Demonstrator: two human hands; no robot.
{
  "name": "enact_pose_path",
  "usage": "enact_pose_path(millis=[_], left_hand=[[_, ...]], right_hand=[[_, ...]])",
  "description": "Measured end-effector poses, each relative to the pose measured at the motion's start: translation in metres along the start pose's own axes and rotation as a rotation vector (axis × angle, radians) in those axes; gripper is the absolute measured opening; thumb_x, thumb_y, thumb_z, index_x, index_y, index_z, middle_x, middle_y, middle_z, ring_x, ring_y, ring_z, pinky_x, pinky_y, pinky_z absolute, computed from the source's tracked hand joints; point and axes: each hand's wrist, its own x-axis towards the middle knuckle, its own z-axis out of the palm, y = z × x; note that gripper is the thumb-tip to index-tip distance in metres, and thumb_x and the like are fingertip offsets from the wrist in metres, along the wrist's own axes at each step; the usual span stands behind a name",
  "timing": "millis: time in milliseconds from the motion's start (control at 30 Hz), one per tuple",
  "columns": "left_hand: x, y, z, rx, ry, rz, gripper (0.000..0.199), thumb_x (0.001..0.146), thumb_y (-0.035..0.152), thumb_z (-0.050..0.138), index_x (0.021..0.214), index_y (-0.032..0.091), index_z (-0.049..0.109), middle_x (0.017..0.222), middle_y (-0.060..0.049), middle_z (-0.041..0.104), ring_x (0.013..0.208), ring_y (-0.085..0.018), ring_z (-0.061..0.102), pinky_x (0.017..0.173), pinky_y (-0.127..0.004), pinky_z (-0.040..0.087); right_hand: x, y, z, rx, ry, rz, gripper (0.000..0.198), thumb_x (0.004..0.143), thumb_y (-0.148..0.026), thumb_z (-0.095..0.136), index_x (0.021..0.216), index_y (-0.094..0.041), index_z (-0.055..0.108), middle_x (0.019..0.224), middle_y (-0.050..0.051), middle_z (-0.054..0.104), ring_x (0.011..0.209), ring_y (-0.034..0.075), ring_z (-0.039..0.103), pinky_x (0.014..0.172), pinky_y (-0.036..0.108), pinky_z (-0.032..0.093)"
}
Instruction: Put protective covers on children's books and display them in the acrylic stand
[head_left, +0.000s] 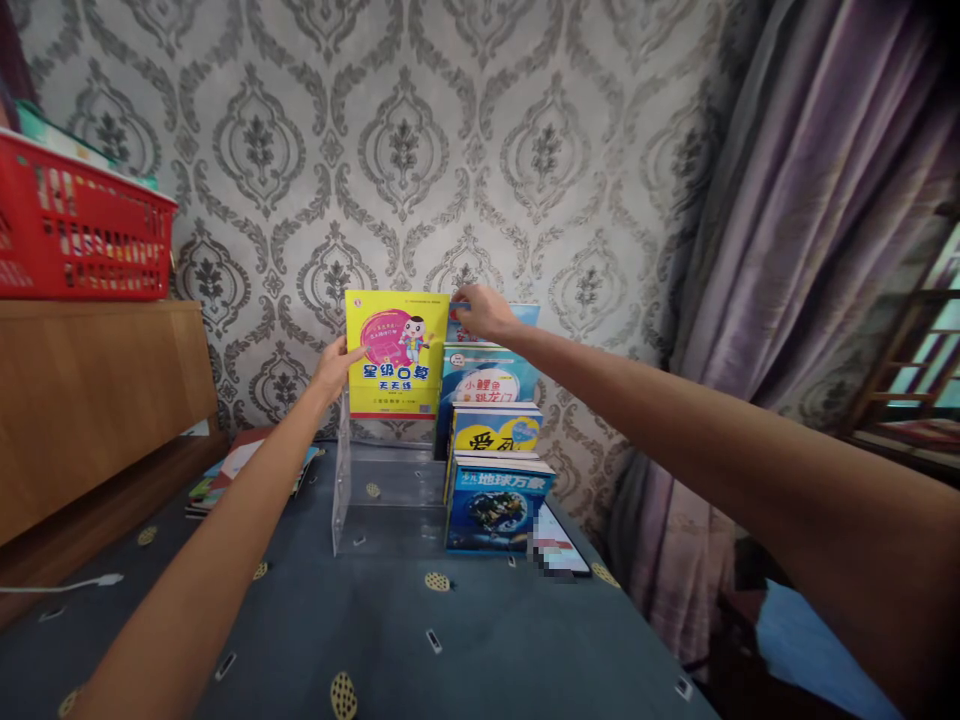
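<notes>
A yellow workbook [397, 400] with a pink circle and a cartoon child stands upright above the left part of a clear acrylic tiered book stand [341, 480]. My left hand [330, 370] grips its left edge, thumb on the front cover. With curled fingers, my right hand [484, 312] pinches the workbook's upper right corner, in front of the rearmost blue book [525, 316]. On the stand's right half, books rise in steps: a blue earth book [499, 510] in front, then a yellow-and-blue book [487, 432], then a teal book [491, 375].
A phone [562, 545] lies right of the stand on the dark patterned tablecloth [390, 620]. At left are a pile of books [240, 465], a white cable [97, 581] and a wooden cabinet [97, 390] bearing a red basket [90, 220]. Purple curtains [750, 250] hang at right.
</notes>
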Motion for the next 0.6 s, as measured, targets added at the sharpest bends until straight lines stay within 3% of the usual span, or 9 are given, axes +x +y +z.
enact_pose_path(millis=[267, 600], left_hand=[[0.005, 0.005, -0.014, 0.089, 0.02, 0.014, 0.061, 0.048, 0.038, 0.094, 0.1, 0.015, 0.071, 0.084, -0.007, 0.078, 0.088, -0.028, 0.074, 0.079, -0.037, 0.06], [0.001, 0.01, -0.021, 0.131, -0.038, -0.018, 0.054, 0.057, 0.038, 0.086, 0.102, 0.013, 0.07, 0.087, -0.007, 0.077, 0.09, -0.027, 0.073, 0.078, -0.035, 0.057]], right_hand=[[-0.001, 0.0, -0.001, 0.008, -0.012, 0.001, 0.037, 0.085, -0.014, 0.058, 0.12, -0.015, 0.072, 0.104, 0.012, 0.076, 0.102, 0.028, 0.068, 0.087, 0.034, 0.052], [-0.004, -0.004, -0.004, 0.02, -0.023, 0.007, 0.038, 0.086, -0.013, 0.058, 0.121, -0.012, 0.071, 0.096, 0.011, 0.077, 0.097, 0.027, 0.069, 0.087, 0.033, 0.051]])
